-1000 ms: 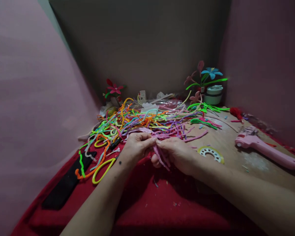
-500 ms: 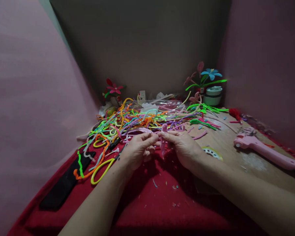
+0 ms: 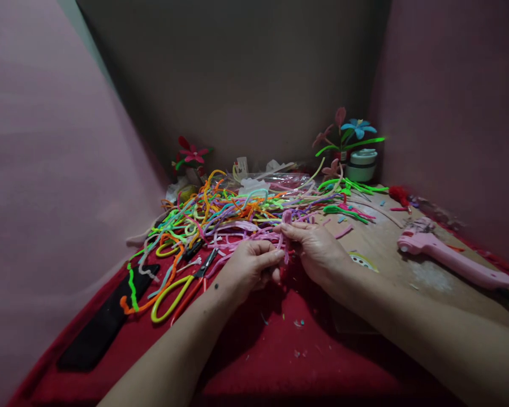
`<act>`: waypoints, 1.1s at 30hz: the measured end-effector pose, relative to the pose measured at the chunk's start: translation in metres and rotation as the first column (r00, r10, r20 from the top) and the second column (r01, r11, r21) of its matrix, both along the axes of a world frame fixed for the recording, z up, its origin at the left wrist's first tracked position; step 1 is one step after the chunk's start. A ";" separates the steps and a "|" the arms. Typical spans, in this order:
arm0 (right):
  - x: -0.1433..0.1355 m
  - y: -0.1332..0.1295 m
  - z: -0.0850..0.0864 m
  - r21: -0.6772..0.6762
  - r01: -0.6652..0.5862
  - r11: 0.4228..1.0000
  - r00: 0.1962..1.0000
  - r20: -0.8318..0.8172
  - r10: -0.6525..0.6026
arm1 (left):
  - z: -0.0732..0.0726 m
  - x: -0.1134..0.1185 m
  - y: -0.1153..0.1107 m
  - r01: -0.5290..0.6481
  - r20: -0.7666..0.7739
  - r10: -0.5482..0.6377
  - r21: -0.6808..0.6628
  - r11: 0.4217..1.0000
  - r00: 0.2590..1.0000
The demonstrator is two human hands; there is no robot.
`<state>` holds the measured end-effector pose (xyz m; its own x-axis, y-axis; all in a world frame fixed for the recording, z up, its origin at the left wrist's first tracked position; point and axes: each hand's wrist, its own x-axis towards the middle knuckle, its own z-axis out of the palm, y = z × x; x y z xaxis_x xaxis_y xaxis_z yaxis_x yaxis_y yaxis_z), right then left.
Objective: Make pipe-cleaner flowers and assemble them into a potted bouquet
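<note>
Between my two hands is a pink pipe cleaner (image 3: 287,217), bent into a narrow upright shape. My right hand (image 3: 316,243) pinches it near the top between thumb and fingers. Lower down, my left hand (image 3: 254,265) has thumb and forefinger closed at its bottom end, partly hiding that end. Just beyond both hands lies a tangled heap of pipe cleaners (image 3: 233,209) in many colours. Left of my left wrist are scissors (image 3: 173,297) with yellow and red handles, their blades pointing into the heap.
A pink glue gun (image 3: 453,257) lies on a brown board (image 3: 432,305) at right. A tape roll (image 3: 362,261) is partly behind my right forearm. A black flat strip (image 3: 97,333) lies at left on the red cloth (image 3: 275,367). Pipe-cleaner flowers (image 3: 359,129) stand by a lidded cup (image 3: 362,165).
My left hand has moved down and slightly right, from the upper part of the pink pipe cleaner to its lower end. The scissors show more. The view has shifted slightly.
</note>
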<state>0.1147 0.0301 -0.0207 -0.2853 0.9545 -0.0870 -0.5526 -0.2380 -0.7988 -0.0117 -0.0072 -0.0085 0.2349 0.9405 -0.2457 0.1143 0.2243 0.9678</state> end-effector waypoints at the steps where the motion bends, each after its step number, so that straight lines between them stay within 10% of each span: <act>1: 0.001 0.002 0.001 -0.002 0.016 1.000 1.000 0.002 -0.016 | 0.002 0.001 -0.002 0.009 -0.053 -0.007 0.039 0.999 0.999; 6: 0.004 0.013 0.000 -0.027 0.077 0.997 0.994 -0.073 -0.079 | 0.016 -0.006 -0.006 0.281 -0.345 -0.248 0.047 0.959 0.905; 14: 0.001 0.015 -0.005 -0.109 -0.030 0.994 0.990 -0.141 0.014 | 0.006 -0.015 0.003 0.074 -0.314 0.159 0.618 0.783 0.936; 33: 0.000 0.011 -0.003 -0.120 -0.087 0.989 0.982 -0.177 0.065 | 0.000 -0.008 0.000 0.380 -0.509 0.250 0.822 0.423 0.824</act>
